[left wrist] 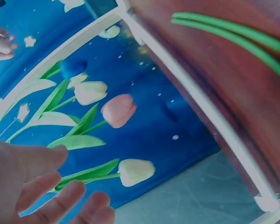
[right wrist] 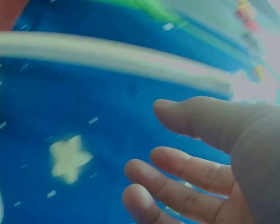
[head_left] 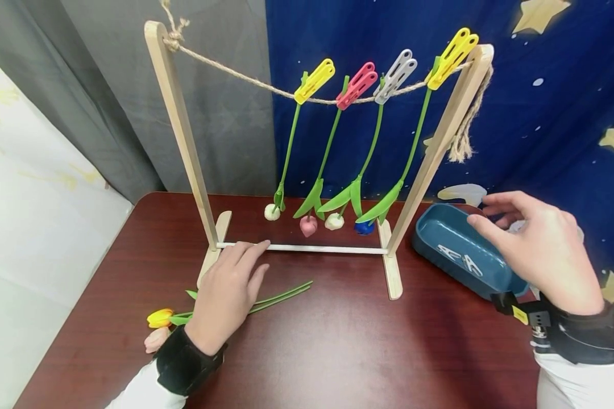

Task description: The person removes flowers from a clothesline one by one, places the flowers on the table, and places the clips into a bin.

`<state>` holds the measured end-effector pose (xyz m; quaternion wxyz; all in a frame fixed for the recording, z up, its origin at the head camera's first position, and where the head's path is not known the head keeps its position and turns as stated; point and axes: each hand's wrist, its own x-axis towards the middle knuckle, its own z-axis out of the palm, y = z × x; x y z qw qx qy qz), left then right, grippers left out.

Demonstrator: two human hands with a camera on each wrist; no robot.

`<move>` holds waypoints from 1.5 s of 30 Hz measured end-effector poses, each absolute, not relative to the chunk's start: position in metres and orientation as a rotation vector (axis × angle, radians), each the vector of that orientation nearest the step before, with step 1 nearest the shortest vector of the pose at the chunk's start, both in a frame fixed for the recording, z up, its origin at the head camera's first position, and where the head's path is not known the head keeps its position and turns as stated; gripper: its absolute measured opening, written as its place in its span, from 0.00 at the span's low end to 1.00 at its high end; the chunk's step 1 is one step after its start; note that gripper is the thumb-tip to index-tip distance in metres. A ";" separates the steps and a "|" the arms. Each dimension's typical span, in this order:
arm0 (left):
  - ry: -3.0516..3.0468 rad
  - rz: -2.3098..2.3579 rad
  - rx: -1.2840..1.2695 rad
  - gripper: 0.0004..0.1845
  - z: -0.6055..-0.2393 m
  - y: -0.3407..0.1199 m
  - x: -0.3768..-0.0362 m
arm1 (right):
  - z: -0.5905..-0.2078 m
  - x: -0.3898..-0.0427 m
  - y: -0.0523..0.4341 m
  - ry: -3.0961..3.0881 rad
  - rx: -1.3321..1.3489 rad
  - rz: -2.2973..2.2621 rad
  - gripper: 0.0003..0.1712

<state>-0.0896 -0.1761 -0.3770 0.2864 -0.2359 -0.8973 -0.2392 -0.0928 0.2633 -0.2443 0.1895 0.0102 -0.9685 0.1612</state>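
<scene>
My left hand (head_left: 228,292) hovers, fingers loosely extended and holding nothing, over the green stems (head_left: 286,294) of artificial tulips lying on the table. A yellow bloom (head_left: 160,318) and a pale pink bloom (head_left: 156,339) show beyond the wrist. At the right, my right hand (head_left: 537,244) is raised over a teal basket (head_left: 440,270), thumb and fingers apart with nothing between them. Several tulips hang head down from a rope (head_left: 235,74), held by a yellow clothespin (head_left: 314,81), a pink clothespin (head_left: 357,86), a grey clothespin (head_left: 395,76) and another yellow clothespin (head_left: 451,59).
A wooden frame with a left post (head_left: 181,125) and right post (head_left: 442,145) stands on the dark red table (head_left: 348,341). A white rod (head_left: 312,248) joins its feet low down. Behind it hangs a blue starry curtain (head_left: 568,102) beside a grey one (head_left: 225,136).
</scene>
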 end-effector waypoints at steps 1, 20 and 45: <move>-2.381 -0.660 -0.624 0.28 -0.374 -0.176 -0.091 | -0.238 -0.091 0.257 -2.696 0.056 0.454 0.26; -2.117 -1.079 -0.526 0.28 -0.294 -0.148 -0.135 | -0.131 -0.118 0.146 -2.224 0.832 0.281 0.24; -1.990 -1.332 -0.512 0.18 -0.263 -0.116 -0.185 | -0.091 -0.189 0.067 -2.610 0.837 0.091 0.23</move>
